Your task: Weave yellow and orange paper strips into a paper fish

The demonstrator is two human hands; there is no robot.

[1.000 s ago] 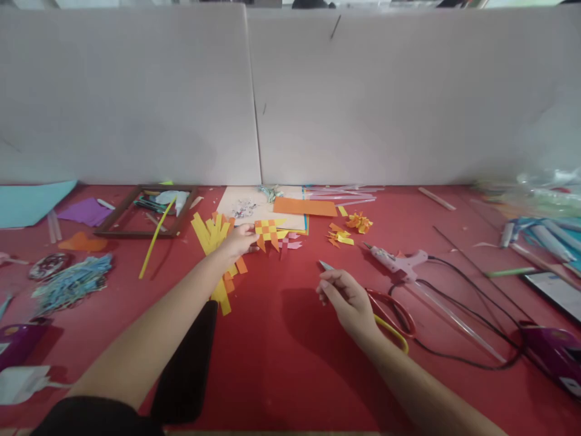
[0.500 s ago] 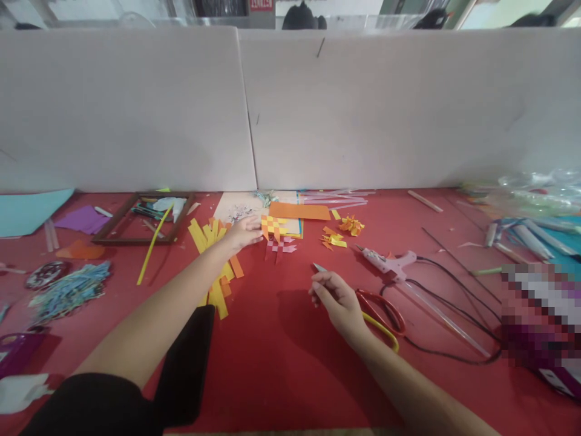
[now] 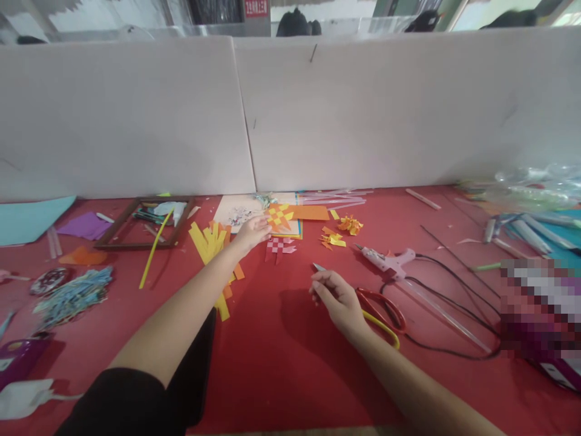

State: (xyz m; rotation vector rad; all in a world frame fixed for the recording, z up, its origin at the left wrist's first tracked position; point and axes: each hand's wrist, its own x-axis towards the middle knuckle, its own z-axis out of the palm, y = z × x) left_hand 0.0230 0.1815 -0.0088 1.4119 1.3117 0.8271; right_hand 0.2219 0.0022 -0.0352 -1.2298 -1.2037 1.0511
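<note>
In the head view my left hand (image 3: 254, 234) is closed on the edge of a woven orange-and-yellow paper fish (image 3: 279, 218), held up over the white sheet. Just below it, a pink woven paper fish (image 3: 278, 245) lies on the red table. My right hand (image 3: 336, 297) has curled fingers around a pair of scissors (image 3: 384, 306). Their blade tip shows beyond my fingers and the red and yellow handles sit beside my wrist; the middle is hidden by the hand. Yellow and orange paper strips (image 3: 204, 242) lie partly under my left forearm.
An orange paper rectangle (image 3: 311, 212) lies behind the fish, with orange-yellow paper scraps (image 3: 350, 225) to its right. A pink glue gun (image 3: 388, 260) with its cable is near my right hand. Leftward are a brown frame (image 3: 138, 247) and blue-green strands (image 3: 75, 297). White boards (image 3: 363, 115) stand behind.
My left hand has moved right and slightly up, turning the orange-and-yellow fish and baring the pink one below. My right hand stays with the scissors. The camera view has tilted up a little.
</note>
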